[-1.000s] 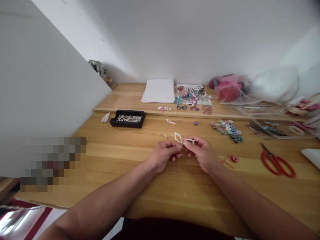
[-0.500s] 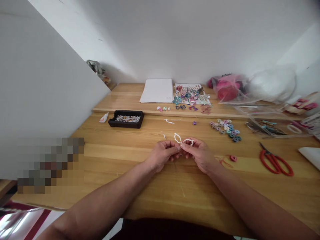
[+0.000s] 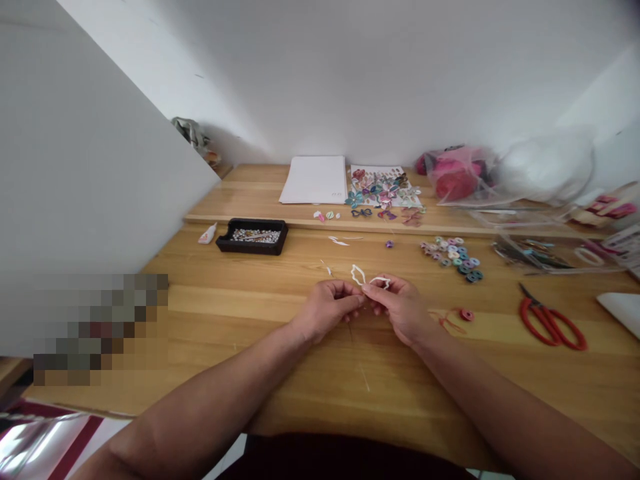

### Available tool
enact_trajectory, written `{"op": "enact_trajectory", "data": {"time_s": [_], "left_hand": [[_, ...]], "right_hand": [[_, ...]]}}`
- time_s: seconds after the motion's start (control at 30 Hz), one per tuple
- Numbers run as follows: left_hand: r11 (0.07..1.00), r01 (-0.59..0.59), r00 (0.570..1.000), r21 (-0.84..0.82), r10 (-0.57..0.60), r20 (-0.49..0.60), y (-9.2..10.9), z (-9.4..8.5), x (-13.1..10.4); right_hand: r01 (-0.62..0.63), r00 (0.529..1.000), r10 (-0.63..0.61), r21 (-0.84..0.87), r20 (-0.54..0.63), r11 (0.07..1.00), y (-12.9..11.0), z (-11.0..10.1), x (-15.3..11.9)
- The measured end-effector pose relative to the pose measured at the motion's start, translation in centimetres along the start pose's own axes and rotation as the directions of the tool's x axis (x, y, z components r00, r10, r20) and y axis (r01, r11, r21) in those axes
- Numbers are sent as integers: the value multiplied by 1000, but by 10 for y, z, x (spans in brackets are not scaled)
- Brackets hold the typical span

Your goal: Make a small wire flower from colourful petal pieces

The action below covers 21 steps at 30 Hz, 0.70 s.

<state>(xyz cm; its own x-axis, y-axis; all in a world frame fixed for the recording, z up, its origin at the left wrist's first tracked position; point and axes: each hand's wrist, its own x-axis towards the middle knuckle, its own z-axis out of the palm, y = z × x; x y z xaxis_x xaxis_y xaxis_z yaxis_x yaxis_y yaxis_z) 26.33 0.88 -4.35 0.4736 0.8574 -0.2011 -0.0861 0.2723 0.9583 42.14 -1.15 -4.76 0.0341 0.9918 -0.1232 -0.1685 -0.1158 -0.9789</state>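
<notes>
A small white outline shape with two wing-like loops (image 3: 358, 274) rises from the fingertips at the centre of the wooden table. My right hand (image 3: 397, 303) pinches it at its base between thumb and fingers. Close beside it, my left hand (image 3: 330, 307) is closed, its thumb pressed on the fingers near the base of the shape; what it grips is too small to make out. A thin thread hangs below the left fingers.
Red-handled scissors (image 3: 553, 323), a red bobbin (image 3: 467, 315) with loose thread and several coloured bobbins (image 3: 453, 255) lie right. A black bead tray (image 3: 253, 248) and glue bottle (image 3: 207, 234) stand left. White paper (image 3: 315, 180) and colourful ornaments (image 3: 383, 190) lie on the back ledge.
The white shape has shifted slightly right and tilted a little in my right hand. The fingertips of my left hand have moved slightly; both hands stay close together.
</notes>
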Motion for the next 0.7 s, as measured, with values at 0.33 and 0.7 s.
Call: {"op": "enact_trajectory", "data": {"time_s": [0.33, 0.7], "left_hand": [[989, 110, 994, -99, -107, 38, 1, -1, 0], [978, 170, 983, -123, -160, 91, 2, -4, 2]], "right_hand": [[-9, 1000, 9, -15, 7, 1000, -3, 2, -1], [10, 1000, -11, -45, -11, 999, -1, 0, -1]]}}
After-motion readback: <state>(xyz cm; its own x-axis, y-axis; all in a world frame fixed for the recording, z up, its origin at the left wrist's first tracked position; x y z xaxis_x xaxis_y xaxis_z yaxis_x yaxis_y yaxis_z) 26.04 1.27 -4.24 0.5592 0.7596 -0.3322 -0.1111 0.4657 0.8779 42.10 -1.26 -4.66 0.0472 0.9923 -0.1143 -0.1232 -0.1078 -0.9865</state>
